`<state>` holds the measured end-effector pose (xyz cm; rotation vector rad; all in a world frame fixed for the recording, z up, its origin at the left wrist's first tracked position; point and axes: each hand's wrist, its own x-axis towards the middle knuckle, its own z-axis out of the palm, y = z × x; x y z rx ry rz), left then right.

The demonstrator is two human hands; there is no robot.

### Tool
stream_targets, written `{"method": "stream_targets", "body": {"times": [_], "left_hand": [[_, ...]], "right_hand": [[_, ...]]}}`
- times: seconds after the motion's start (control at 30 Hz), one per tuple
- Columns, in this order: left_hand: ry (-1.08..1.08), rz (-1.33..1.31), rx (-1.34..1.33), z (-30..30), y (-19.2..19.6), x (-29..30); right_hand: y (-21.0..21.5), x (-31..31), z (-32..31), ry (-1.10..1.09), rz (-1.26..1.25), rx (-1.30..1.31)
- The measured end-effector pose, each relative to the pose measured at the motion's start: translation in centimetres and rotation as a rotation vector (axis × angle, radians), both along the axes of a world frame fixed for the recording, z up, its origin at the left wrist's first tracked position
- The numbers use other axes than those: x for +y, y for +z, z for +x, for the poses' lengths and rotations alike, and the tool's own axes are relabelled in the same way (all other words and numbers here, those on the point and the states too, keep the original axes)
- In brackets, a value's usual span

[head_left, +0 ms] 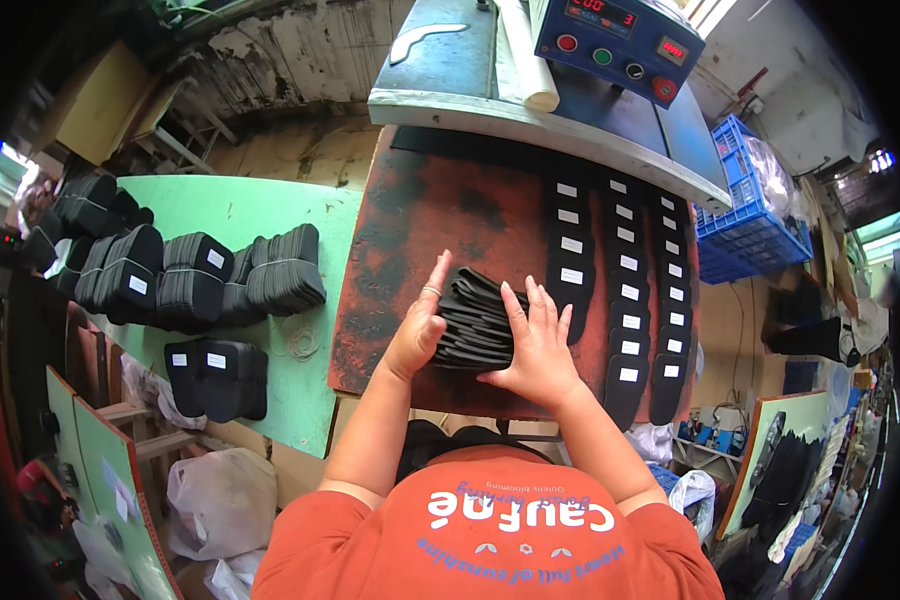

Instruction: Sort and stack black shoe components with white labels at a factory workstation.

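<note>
Between my hands, on the red-brown worktable (pixel 400 250), stands a stack of thin black insole-shaped pieces (pixel 475 325), their layered edges showing. My left hand (pixel 420 330) is open, fingers stretched forward and thumb side against the stack's left side. Around the right side curls my right hand (pixel 538 345), its thumb at the near edge and its fingers spread along the side. To the right, black insoles with white labels (pixel 625 290) lie overlapped in three rows running away from me.
A machine with a blue control box (pixel 610 50) stands at the table's far side. On the left, a green table (pixel 290 390) bears bundled black insoles (pixel 195 280). A blue crate (pixel 745 200) is at the right. Plastic bags (pixel 220 500) lie low on the left.
</note>
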<state>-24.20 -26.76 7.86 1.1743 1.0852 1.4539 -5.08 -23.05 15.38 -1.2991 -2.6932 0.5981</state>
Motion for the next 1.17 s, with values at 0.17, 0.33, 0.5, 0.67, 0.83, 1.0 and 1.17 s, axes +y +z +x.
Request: {"method": "stream_targets", "body": {"times": [0.17, 0.33, 0.5, 0.67, 0.83, 1.0, 1.17], "left_hand": [[-0.114, 0.047, 0.158, 0.9, 0.0, 1.2], [-0.093, 0.036, 0.042, 0.8, 1.2, 2.3], [-0.189, -0.037, 0.263, 0.5, -0.6, 2.3], [-0.27, -0.105, 0.05, 0.7, 1.1, 1.6], [0.127, -0.09, -0.799, -3.0, 0.9, 0.0], [-0.039, -0.259, -0.464, 2.4, 4.1, -0.3], [-0.201, -0.594, -0.755, 4.4, 4.8, -1.0]], "right_hand": [[-1.5, -0.6, -0.6, 0.024, 0.084, -0.021], [-0.7, 0.3, -0.8, -0.033, 0.14, 0.015], [-1.3, 0.1, -1.0, -0.072, 0.173, 0.013], [-2.1, 0.8, -0.9, -0.026, 0.154, -0.036], [1.5, 0.7, 0.4, -0.199, -0.65, 0.945], [-1.2, -2.1, 1.7, -0.183, -1.52, 1.467], [-2.4, -5.3, 4.6, -0.139, -1.355, 1.577]]}}
